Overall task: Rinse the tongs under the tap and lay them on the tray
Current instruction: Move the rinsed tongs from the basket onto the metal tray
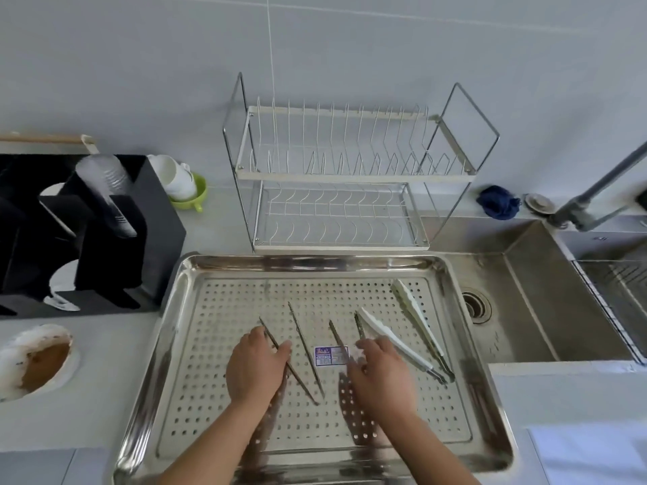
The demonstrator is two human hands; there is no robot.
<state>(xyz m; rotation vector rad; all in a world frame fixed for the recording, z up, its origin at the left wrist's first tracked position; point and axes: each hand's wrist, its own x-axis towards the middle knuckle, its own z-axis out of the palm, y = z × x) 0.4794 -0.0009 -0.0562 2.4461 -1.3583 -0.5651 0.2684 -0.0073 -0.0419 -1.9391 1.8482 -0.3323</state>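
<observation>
A perforated steel tray (217,274) lies in front of me on the counter. Three pairs of tongs rest on it. A thin metal pair (305,344) lies left of centre, and my left hand (255,365) rests over its left arm with fingers curled on it. A second thin metal pair (338,336) lies in the middle, and my right hand (380,374) covers its lower part; the grip is hidden. A larger pair with white tips (402,327) lies to the right, untouched. The tap (595,190) stands at the far right over the sink (546,309).
A two-tier wire dish rack (336,176) stands behind the tray. A black organiser (87,232) with cups sits at the left, beside white cups in a green bowl (185,190). A dirty plate (35,362) lies at the far left. A blue cloth (497,203) sits near the tap.
</observation>
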